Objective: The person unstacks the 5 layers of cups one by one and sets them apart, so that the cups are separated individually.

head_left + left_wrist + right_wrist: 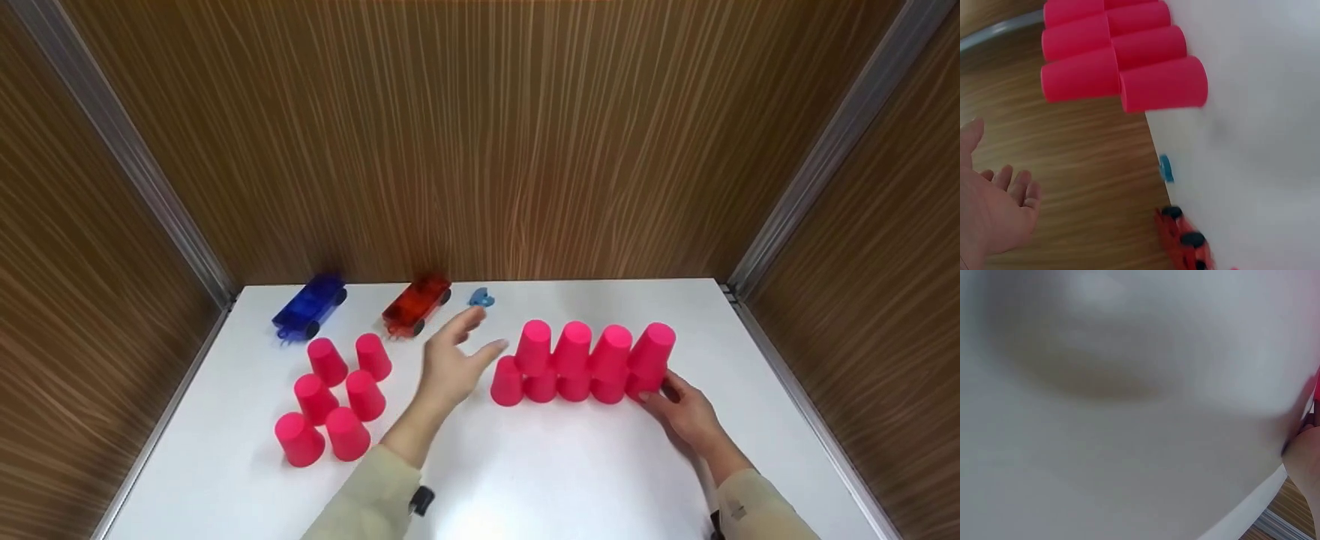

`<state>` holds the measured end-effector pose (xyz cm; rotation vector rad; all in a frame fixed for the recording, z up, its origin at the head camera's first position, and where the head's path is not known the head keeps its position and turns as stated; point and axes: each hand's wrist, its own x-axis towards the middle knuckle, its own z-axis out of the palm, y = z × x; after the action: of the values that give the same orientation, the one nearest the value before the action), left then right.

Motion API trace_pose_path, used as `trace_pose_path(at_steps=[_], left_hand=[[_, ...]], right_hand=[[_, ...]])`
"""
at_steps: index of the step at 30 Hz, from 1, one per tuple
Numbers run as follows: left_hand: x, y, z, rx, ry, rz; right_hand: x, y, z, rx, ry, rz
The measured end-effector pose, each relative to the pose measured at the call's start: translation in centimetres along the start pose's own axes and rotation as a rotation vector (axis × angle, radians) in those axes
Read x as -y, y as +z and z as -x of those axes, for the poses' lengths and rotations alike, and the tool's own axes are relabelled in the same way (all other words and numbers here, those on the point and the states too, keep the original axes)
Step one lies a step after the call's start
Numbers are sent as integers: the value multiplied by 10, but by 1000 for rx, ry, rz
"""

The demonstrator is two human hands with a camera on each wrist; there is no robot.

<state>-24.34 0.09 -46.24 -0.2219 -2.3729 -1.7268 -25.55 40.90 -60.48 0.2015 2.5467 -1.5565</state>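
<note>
Several pink cups stand upside down in a lower row point(507, 382) on the white table point(555, 472), and a second row of pink cups point(534, 347) rests on top of them. My right hand point(691, 416) grips the rightmost lower cup point(643, 384), thumb at its front and fingers round its right side. In the right wrist view only part of that hand point(1304, 453) shows at the edge. To the left of the rows my left hand point(452, 361) is raised, its fingers and thumb spread with nothing between them. The left wrist view shows its palm point(1002, 208), apart from the cups.
At the left stands a group of several more upside-down pink cups point(364, 395). Behind them are a blue toy car point(309, 304) and a red toy car point(417, 304), with a small light-blue piece point(481, 298) beside. Wood-grain panels point(480, 150) enclose the table.
</note>
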Motion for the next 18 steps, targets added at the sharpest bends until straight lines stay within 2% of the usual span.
trace_pose_path(at_steps=[4, 7, 12, 18], left_hand=[[-3, 27, -13, 71, -34, -8], [-2, 40, -18, 102, -62, -14], [2, 53, -23, 137, -86, -26], [4, 61, -29, 189, -98, -44]], right_hand=[[0, 0, 0, 5, 5, -4], [1, 0, 0, 5, 5, -6], [1, -1, 0, -4, -4, 4], [0, -1, 0, -8, -25, 22]])
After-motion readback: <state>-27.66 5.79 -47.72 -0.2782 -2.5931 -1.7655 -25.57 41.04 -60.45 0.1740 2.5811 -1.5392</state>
